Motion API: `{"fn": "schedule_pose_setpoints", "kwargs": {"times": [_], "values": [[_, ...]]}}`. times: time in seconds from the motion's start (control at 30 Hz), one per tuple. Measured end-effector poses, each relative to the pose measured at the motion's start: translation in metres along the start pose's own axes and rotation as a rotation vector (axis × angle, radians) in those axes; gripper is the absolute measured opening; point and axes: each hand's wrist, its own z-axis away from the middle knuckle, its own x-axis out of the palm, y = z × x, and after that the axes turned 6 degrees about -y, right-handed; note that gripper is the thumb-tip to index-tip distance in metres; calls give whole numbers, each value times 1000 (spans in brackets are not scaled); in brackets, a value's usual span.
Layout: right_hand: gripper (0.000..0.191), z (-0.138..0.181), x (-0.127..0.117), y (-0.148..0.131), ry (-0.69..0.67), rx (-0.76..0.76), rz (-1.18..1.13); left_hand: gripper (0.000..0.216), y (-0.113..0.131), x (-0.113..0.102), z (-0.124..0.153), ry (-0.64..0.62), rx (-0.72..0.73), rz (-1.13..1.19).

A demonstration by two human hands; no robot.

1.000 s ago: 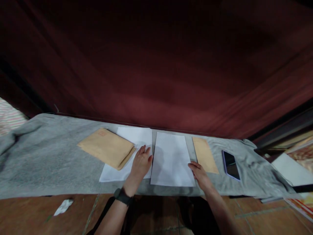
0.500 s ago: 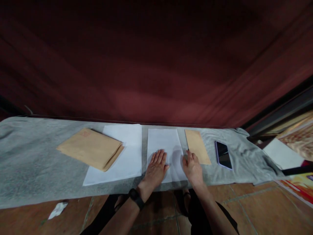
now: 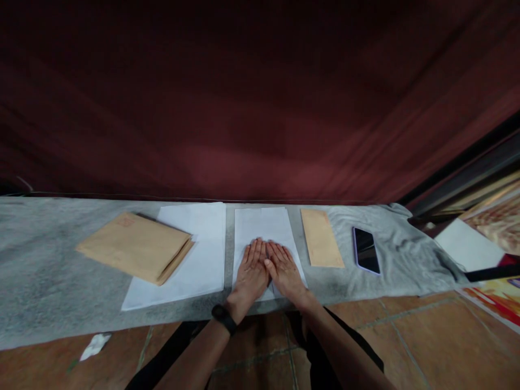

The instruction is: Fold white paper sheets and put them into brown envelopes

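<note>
Both my hands lie flat, side by side, on a white sheet of paper (image 3: 263, 223) in the middle of a grey cloth (image 3: 49, 271). My left hand (image 3: 252, 271), with a black band on its wrist, has its fingers stretched out on the sheet. My right hand (image 3: 285, 268) touches it, fingers also stretched out and flat. Neither hand holds anything. Just left of the sheet lies a larger pile of white paper (image 3: 195, 254) with a stack of brown envelopes (image 3: 134, 252) partly on top of it. A single narrow brown envelope (image 3: 322, 237) lies just right of the sheet.
A dark phone (image 3: 365, 250) lies face up on the cloth, right of the narrow envelope. A dark red curtain (image 3: 260, 108) hangs behind the cloth. The floor is brown tile, with a crumpled white scrap (image 3: 94, 346) at lower left. More paper and printed sheets lie at far right (image 3: 467, 246).
My left hand moved from the left paper pile onto the middle sheet. My right hand slid in from the sheet's right edge. Both now rest together on it. The view shifted right.
</note>
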Motion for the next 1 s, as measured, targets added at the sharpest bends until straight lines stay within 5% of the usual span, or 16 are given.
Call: {"fn": "schedule_pose_setpoints", "kwargs": {"times": [0.3, 0.63, 0.8, 1.0], "values": [[58, 11, 0, 23, 156, 114, 331, 60, -29, 7, 2, 104, -145, 39], [62, 30, -6, 31, 162, 194, 288, 60, -40, 1, 10, 158, -219, 25], [60, 26, -12, 10, 84, 140, 74, 58, -20, -7, -2, 144, -41, 74], [61, -23, -24, -2, -20, 73, -195, 60, -15, -9, -36, 79, 99, 111]]}}
